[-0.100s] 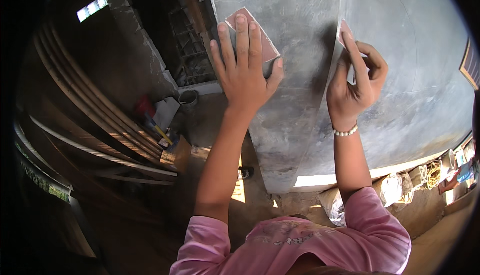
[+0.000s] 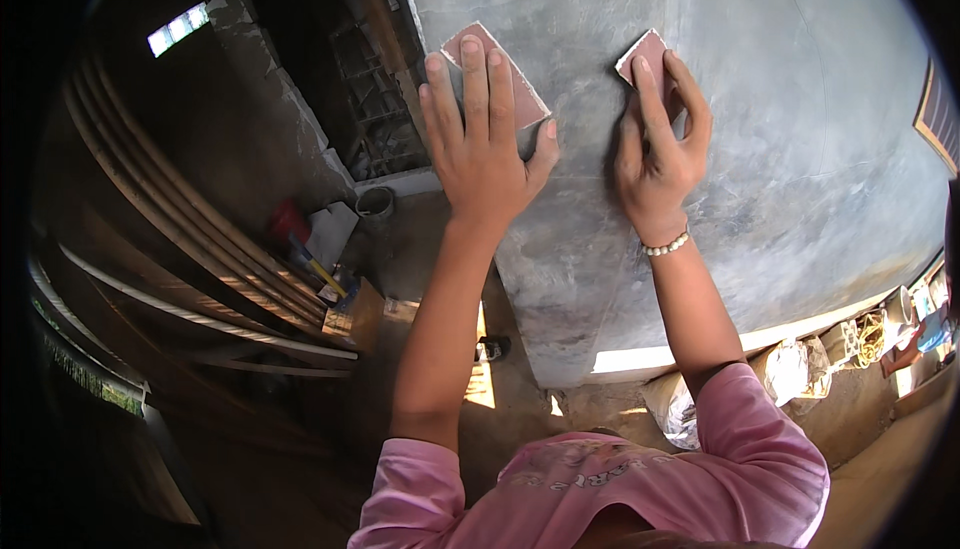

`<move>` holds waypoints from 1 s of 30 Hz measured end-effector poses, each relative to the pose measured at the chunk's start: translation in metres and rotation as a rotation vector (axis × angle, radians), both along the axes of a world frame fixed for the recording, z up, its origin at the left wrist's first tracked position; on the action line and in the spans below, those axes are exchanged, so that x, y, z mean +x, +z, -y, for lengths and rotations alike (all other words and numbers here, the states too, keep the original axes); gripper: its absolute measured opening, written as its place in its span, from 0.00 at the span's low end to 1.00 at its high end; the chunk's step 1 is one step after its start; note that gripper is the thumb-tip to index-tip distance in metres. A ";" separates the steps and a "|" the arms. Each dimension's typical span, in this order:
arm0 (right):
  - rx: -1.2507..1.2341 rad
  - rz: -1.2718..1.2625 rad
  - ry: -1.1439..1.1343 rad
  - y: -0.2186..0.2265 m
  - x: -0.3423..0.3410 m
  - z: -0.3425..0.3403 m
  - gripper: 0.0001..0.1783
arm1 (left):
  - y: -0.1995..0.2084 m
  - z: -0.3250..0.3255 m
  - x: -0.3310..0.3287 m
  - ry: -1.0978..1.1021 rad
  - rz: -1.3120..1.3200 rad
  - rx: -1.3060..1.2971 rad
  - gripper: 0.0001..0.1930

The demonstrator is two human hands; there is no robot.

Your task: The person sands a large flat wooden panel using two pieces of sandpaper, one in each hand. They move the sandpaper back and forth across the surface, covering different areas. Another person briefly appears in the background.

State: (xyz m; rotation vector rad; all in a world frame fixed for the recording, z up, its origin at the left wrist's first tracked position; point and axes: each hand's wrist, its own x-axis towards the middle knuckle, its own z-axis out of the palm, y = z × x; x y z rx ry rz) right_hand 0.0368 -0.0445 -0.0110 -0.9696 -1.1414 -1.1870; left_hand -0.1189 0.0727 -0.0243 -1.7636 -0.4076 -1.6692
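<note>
My left hand [image 2: 482, 164] lies flat, fingers stretched and a little spread, over a reddish-brown rectangular piece of sandpaper [image 2: 527, 99] with pale, ragged edges. This piece rests against a smooth grey plastered wall [image 2: 570, 219]; the thumb sits beside its lower right corner. To the right, my right hand [image 2: 663, 154] has its fingers bent around a second reddish-brown piece of sandpaper [image 2: 652, 46], at the wall surface. The forefinger lies along its face, while the thumb's grip behind it is partly hidden. A beaded bracelet [image 2: 666, 246] circles the right wrist.
Long curved poles [image 2: 170, 189] run along the left side. A bucket [image 2: 375, 202] and a cardboard box [image 2: 354, 315] stand on the floor there. Sacks [image 2: 785, 374] and other goods line the wall's foot at right. A wood-framed panel [image 2: 938, 119] is at the far right.
My right hand has moved left across the wall with its sandpaper, whose face now shows more. The left hand has shifted only slightly left and down in the picture.
</note>
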 end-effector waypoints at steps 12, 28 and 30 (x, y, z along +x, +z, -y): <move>-0.302 -0.076 -0.076 -0.121 0.026 -0.019 0.41 | 0.006 -0.007 0.000 0.078 -0.081 -0.117 0.42; -0.432 -0.237 -0.217 -0.226 0.051 -0.003 0.48 | 0.001 -0.012 0.002 0.080 -0.025 -0.049 0.40; -0.482 -0.256 -0.217 -0.238 0.052 0.006 0.47 | -0.002 -0.011 0.002 0.104 -0.043 -0.108 0.40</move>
